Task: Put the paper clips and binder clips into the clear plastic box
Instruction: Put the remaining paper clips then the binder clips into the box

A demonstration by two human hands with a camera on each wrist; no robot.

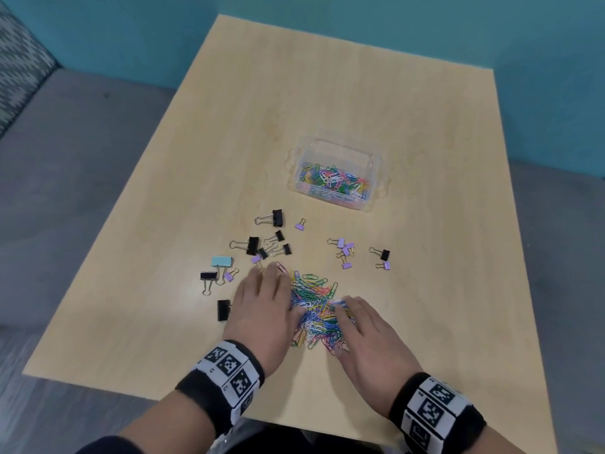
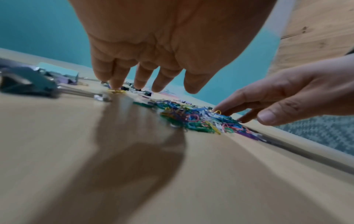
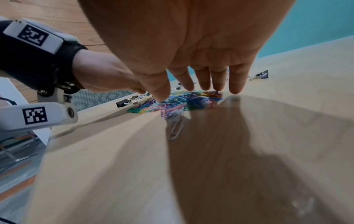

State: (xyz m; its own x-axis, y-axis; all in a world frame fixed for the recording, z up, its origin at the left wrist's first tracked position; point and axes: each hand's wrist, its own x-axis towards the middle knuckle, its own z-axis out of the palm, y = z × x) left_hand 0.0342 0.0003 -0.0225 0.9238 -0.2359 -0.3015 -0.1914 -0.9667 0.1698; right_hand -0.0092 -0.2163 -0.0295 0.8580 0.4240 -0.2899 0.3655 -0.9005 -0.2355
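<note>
Pale wood-grain bench (image 1: 360, 103): my left hand (image 1: 262, 309) and right hand (image 1: 370, 335), fingers spread flat, flank the multicoloured wire paper clip heap (image 1: 316, 309); clear plastic box (image 1: 376, 165) part-filled.

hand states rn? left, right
Left hand: open, fingers straight, at the paper clip pile, holding nothing.
Right hand: open, fingers on the pile, holding nothing.
</note>
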